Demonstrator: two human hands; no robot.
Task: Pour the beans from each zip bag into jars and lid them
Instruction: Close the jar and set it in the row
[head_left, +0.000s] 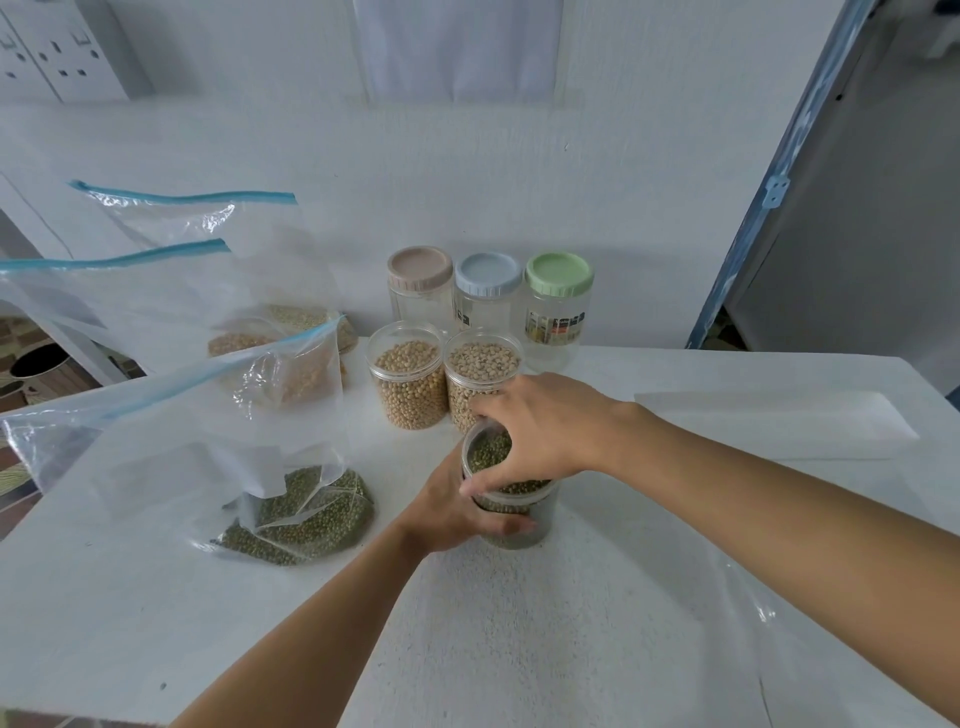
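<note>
we had both hands on the green bean jar (519, 527), which stood upright on the white table (571, 634) near its middle. our left hand (457, 512) gripped the jar's side low down, fingers wrapped round the wall. our right hand (545, 431) came from above, thumb and fingers curled round what looked like a clear lid (485, 452) sitting tilted on the mouth; green beans showed through it. the two hands were close together, the right just above the left.

just behind stood two open jars side by side and touching: the soybean jar (410, 379) on the left and the pale bean jar (480, 374) on the right, both nearly full. behind them, against the wall, three jars stood in a row with a beige lid (420, 265), a blue lid (487, 273) and a green lid (558, 273).

to the left a zip bag (291, 514) lay slumped with green beans left in it, and two more zip bags (280, 364) holding tan beans stood behind it.
</note>
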